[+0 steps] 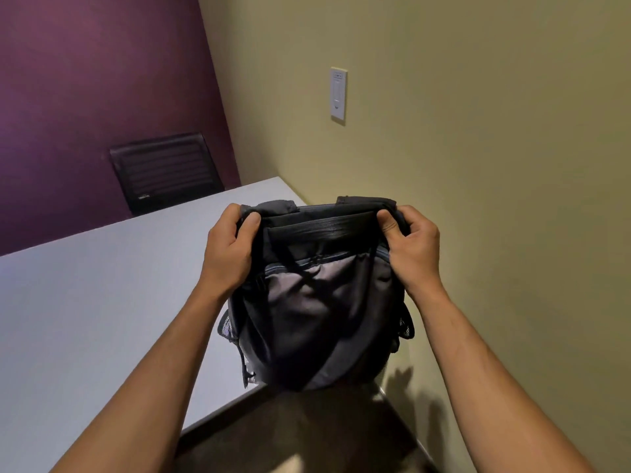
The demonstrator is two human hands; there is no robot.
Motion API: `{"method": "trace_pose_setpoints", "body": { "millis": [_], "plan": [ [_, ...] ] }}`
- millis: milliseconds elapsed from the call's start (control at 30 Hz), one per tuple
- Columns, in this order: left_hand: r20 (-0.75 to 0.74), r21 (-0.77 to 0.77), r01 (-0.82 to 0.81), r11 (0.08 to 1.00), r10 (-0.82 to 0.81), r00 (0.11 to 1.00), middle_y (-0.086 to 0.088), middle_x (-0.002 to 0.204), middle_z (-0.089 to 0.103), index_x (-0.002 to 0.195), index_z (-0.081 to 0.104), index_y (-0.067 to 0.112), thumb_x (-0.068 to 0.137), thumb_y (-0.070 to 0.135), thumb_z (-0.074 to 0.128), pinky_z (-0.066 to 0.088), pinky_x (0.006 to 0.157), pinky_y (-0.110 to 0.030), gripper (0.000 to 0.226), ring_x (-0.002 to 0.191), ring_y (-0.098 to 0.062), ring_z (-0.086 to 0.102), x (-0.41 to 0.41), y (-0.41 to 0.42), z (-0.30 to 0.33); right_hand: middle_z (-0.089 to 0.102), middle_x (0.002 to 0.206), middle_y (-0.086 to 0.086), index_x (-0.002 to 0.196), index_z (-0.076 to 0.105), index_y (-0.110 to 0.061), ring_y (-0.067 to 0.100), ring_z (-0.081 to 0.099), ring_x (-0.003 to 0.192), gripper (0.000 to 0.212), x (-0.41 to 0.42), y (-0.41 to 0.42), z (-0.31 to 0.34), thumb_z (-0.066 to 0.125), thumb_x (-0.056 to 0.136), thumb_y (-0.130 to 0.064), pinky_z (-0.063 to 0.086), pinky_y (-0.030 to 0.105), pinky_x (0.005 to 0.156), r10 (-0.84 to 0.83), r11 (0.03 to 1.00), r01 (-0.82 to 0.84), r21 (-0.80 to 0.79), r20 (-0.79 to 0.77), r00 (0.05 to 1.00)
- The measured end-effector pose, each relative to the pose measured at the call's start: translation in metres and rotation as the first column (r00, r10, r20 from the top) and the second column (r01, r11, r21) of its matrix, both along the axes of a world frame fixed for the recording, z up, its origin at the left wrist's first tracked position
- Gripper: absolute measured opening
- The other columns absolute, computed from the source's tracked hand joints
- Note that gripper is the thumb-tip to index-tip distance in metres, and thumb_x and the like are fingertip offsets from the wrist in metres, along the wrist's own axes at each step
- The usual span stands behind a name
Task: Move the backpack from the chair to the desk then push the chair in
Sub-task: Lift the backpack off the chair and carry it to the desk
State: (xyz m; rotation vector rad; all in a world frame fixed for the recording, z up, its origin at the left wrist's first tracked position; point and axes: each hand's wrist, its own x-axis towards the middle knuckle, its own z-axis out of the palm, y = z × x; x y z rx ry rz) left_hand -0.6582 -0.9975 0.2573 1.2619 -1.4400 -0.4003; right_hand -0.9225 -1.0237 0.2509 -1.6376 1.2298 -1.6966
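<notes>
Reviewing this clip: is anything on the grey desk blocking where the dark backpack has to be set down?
Nothing visible does. The left hand and right hand grip the dark grey fabric backpack by its top corners, and the pale grey desk beside it shows only bare surface. A black slatted chair stands beyond the far edge.

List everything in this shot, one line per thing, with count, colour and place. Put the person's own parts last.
backpack: one, black and grey, held up by its top corners over the desk's near right corner
desk: one, pale grey top, left and centre, running to the far wall
chair: one, black slatted back, beyond the desk's far edge against the purple wall
wall switch: one, white plate, on the tan wall to the right
purple wall: one, upper left
tan wall: one, right side
left hand: one, gripping the backpack's top left corner
right hand: one, gripping the backpack's top right corner
</notes>
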Motion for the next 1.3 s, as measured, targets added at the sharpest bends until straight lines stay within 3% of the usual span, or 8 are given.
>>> {"method": "trace_pose_setpoints", "body": {
  "millis": [100,200,433,533,633,833,1000,1300],
  "plan": [
    [0.012,-0.017,0.033,0.999,-0.033,0.999,0.019,0.07,0.054,0.079,0.05,0.022,0.095,0.033,0.047,0.039,0.062,-0.018,0.019,0.067,-0.003,0.046,0.011,-0.035,0.008,0.042,0.059,-0.015,0.073,0.059,-0.009,0.003,0.035,0.058,0.037,0.013,-0.025,0.002,0.063,0.09,-0.041,0.031,0.023,0.053,-0.038,0.999,0.038,-0.009,0.014,0.999],
    [0.023,-0.03,0.059,0.998,-0.059,0.998,0.008,0.074,0.053,0.083,0.05,0.011,0.094,0.035,0.047,0.039,0.064,-0.025,0.026,0.07,-0.009,0.046,0.02,-0.072,0.009,0.043,0.063,-0.009,0.076,0.059,-0.003,0.005,0.036,0.061,0.041,0.02,-0.053,0.001,0.062,0.091,-0.04,0.032,0.026,0.055,-0.068,0.997,0.068,-0.019,0.029,0.997],
    [0.087,-0.005,0.065,0.998,-0.064,0.994,-0.002,0.071,0.04,0.079,0.039,0.003,0.096,0.032,0.047,0.034,0.061,-0.036,0.035,0.066,-0.014,0.036,0.02,-0.16,0.004,0.042,0.057,-0.016,0.068,0.053,-0.015,0.003,0.033,0.058,0.04,0.026,-0.116,-0.012,0.059,0.09,-0.048,0.03,0.023,0.054,-0.118,0.993,0.117,0.019,0.077,0.99],
    [0.112,0.004,0.078,0.997,-0.078,0.991,0.005,0.069,0.039,0.076,0.038,0.009,0.097,0.029,0.047,0.033,0.061,-0.032,0.03,0.064,-0.011,0.035,0.018,-0.195,0.002,0.04,0.06,-0.013,0.068,0.05,-0.009,0.007,0.033,0.06,0.048,0.025,-0.143,-0.017,0.059,0.09,-0.051,0.03,0.029,0.055,-0.135,0.991,0.133,0.037,0.094,0.986],
    [0.116,0.017,0.1,0.995,-0.101,0.988,0.008,0.068,0.038,0.073,0.037,0.018,0.098,0.027,0.047,0.033,0.06,-0.025,0.029,0.062,-0.008,0.035,0.012,-0.227,0.004,0.04,0.057,-0.016,0.063,0.047,-0.022,0.004,0.031,0.058,0.041,0.023,-0.163,-0.02,0.059,0.091,-0.049,0.029,0.023,0.053,-0.151,0.988,0.145,0.058,0.115,0.982],
    [0.175,0.043,0.161,0.986,-0.166,0.97,0.011,0.069,0.042,0.078,0.041,0.012,0.099,0.029,0.046,0.033,0.058,-0.016,0.028,0.061,0.0,0.039,-0.003,-0.284,0.0,0.031,0.059,-0.013,0.064,0.037,-0.012,0.008,0.026,0.06,0.048,0.016,-0.186,-0.028,0.06,0.092,-0.044,0.024,0.027,0.053,-0.257,0.966,0.248,0.077,0.134,0.957],
    [0.161,0.079,0.276,0.958,-0.286,0.945,0.005,0.074,0.046,0.084,0.044,0.006,0.099,0.034,0.044,0.034,0.06,-0.019,0.031,0.066,-0.008,0.039,-0.03,-0.336,-0.001,0.035,0.057,-0.014,0.065,0.039,-0.013,0.006,0.028,0.058,0.044,0.007,-0.203,-0.025,0.058,0.094,-0.039,0.027,0.021,0.052,-0.415,0.909,0.403,0.11,0.139,0.899],
    [0.23,0.142,0.396,0.907,-0.419,0.878,0.003,0.072,0.044,0.082,0.04,0.005,0.101,0.032,0.042,0.033,0.058,-0.018,0.033,0.063,-0.008,0.034,-0.057,-0.379,0.0,0.045,0.055,-0.022,0.063,0.042,-0.031,0.004,0.036,0.055,0.036,0.007,-0.21,-0.036,0.056,0.095,-0.042,0.032,0.016,0.052,-0.556,0.831,0.535,0.154,0.174,0.813]
  ]
}}
